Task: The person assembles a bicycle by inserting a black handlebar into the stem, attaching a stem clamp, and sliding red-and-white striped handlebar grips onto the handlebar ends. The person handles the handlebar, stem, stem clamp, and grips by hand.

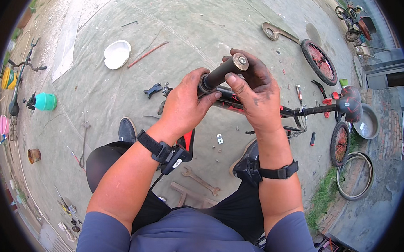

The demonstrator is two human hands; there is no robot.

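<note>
- The dark tube (222, 75) is standing tilted at the front end of the bicycle frame (232, 105), with its silver end cap (240, 62) facing up; whether tube and frame are joining there, the left fingers are hiding.
- The left hand (187, 96) is clamping round the tube's lower end, by the dark collar (207, 83) nearest the bicycle frame.
- The right hand (259, 94) is closing thumb and fingers round the upper end, farther from the bicycle frame.
- The person is seemingly handling or seating this tube; doing it well likely means keeping the left grip firm while the right is guiding gently along the axis, never forcing it sideways.
- Keeping the collar square and fingertips clear of its edge should be helping.
- The wrench (200, 180) is lying nearer the person than the bicycle frame, awaiting any tightening.
</note>
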